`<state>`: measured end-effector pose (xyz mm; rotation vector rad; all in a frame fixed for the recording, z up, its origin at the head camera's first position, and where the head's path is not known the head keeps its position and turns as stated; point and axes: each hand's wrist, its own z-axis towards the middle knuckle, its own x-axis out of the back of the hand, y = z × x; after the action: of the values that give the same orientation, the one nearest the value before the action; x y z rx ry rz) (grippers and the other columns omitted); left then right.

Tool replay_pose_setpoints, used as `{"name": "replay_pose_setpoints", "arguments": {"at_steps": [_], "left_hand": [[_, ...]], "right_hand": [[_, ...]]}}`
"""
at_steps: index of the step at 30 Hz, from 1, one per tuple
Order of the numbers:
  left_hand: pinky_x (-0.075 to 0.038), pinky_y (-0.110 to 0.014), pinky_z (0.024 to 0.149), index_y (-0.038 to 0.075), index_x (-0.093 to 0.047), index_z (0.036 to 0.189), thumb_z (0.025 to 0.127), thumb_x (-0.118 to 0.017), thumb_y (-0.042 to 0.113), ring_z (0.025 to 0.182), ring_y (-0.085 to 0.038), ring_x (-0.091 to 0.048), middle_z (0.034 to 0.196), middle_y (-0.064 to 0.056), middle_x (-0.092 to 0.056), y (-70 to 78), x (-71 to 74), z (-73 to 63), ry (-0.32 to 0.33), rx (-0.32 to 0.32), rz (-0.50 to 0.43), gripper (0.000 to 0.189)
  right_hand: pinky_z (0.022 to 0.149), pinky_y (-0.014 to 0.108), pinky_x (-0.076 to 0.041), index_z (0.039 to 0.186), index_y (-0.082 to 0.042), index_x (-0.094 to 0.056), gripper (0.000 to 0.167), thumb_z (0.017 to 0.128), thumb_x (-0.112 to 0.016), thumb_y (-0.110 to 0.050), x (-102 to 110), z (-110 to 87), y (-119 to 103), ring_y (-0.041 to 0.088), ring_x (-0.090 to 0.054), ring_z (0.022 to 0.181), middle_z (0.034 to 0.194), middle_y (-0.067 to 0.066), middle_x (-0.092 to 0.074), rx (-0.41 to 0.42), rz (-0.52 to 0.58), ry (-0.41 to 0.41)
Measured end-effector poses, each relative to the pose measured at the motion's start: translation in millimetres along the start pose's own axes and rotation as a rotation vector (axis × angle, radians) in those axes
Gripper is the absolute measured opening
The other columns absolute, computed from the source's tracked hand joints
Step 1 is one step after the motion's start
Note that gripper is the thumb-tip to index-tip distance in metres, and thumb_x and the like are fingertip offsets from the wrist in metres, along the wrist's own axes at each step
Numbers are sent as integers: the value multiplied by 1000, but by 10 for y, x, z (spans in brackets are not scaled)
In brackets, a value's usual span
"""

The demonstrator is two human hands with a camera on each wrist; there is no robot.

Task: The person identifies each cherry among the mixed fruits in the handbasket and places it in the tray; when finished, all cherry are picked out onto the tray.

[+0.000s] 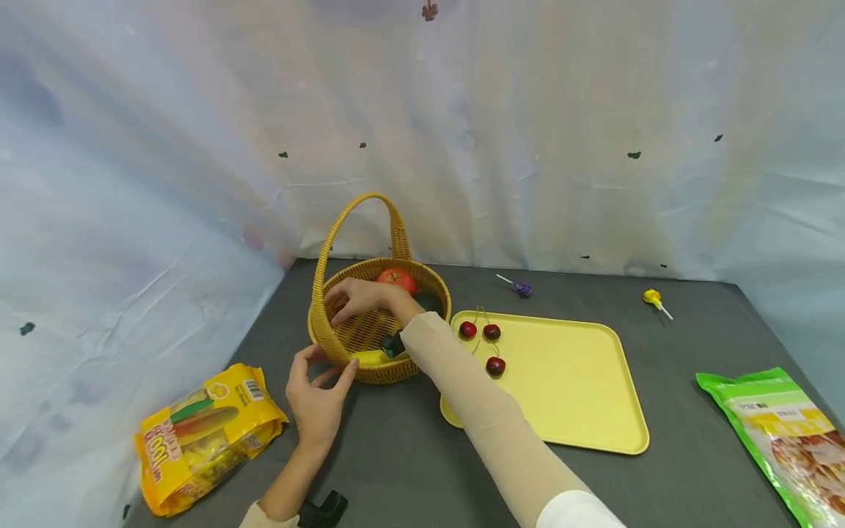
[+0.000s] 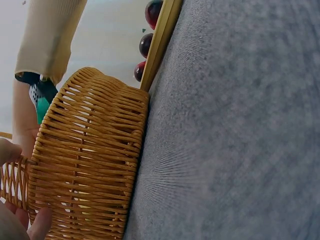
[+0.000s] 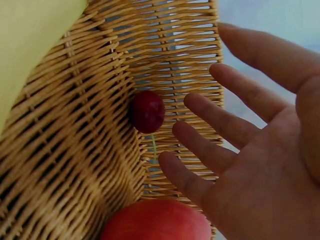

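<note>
The wicker basket (image 1: 389, 372) stands on the dark table with its tall handle raised. My left hand (image 1: 318, 400) grips its near-left side by the foot of the handle, thumb and fingers either side of the weave. My right hand (image 1: 363, 297) reaches inside the basket; in the right wrist view its fingers are spread and hold nothing. Just beyond those fingertips, a dark red cherry (image 3: 148, 111) with a green stem lies against the basket wall. A red apple (image 1: 396, 278), a yellow banana (image 1: 370, 357) and a dark round item (image 1: 429, 302) are also in the basket.
To the right, a yellow tray (image 1: 568, 381) bears several cherries at its left end. A purple lollipop (image 1: 523, 290) and a yellow one (image 1: 652, 296) lie behind. A yellow snack bag (image 1: 207, 436) is at left, a green-edged food bag (image 1: 785, 433) at right.
</note>
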<state>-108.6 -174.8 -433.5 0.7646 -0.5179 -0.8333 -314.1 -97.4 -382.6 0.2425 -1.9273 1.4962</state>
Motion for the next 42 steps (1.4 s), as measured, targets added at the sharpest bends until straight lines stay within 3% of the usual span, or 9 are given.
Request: {"name": "replay_pose_setpoints", "arguments": {"at_steps": [9, 15, 22, 26, 35, 42], "left_hand": [[-62, -34, 74, -13, -59, 112, 75, -81, -12, 97, -16, -58, 103, -21, -59, -10, 2, -1, 1, 11, -23, 43], [-62, -33, 73, -13, -59, 113, 75, -81, -12, 97, -18, -59, 103, -22, -59, -4, 5, 2, 4, 8, -21, 43], [-62, -34, 73, -13, -59, 113, 75, -81, -12, 97, -20, -59, 103, -22, -59, -1, 3, 11, 3, -3, -9, 44], [-62, -36, 72, -13, -59, 113, 75, -81, -12, 97, -22, -59, 103, -22, -59, 5, 8, 9, -1, 1, 2, 44], [-62, -37, 72, -13, -59, 113, 75, -81, -11, 97, -26, -58, 103, -23, -59, 3, 14, 12, -5, 6, -3, 44], [-62, -37, 72, -13, -59, 112, 75, -81, -12, 96, -26, -58, 102, -23, -59, -5, 7, 22, 3, 6, -17, 44]], "right_hand": [[82, 21, -52, 128, 3, -63, 32, 96, -64, 0, -82, 36, 70, 29, -60, 104, 119, 20, -65, 53, -31, -24], [80, 22, -52, 123, 5, -64, 28, 95, -64, 2, -97, 58, 69, 30, -59, 102, 120, 25, -63, 18, -64, -24], [79, 22, -55, 115, 2, -70, 22, 93, -65, 5, -126, 72, 100, 21, -64, 96, 113, 16, -69, -54, -110, -9], [79, 22, -57, 113, 0, -72, 22, 92, -66, 6, -161, 55, 112, 18, -65, 96, 109, 12, -71, -105, -109, -41], [77, 37, -61, 97, 1, -74, 16, 88, -67, 11, -189, 47, 79, 22, -66, 81, 91, 9, -71, -158, -64, -137], [85, 43, -59, 111, 2, -69, 22, 90, -65, 7, 99, -89, -118, 24, -66, 90, 107, 14, -68, -74, -44, -122]]}}
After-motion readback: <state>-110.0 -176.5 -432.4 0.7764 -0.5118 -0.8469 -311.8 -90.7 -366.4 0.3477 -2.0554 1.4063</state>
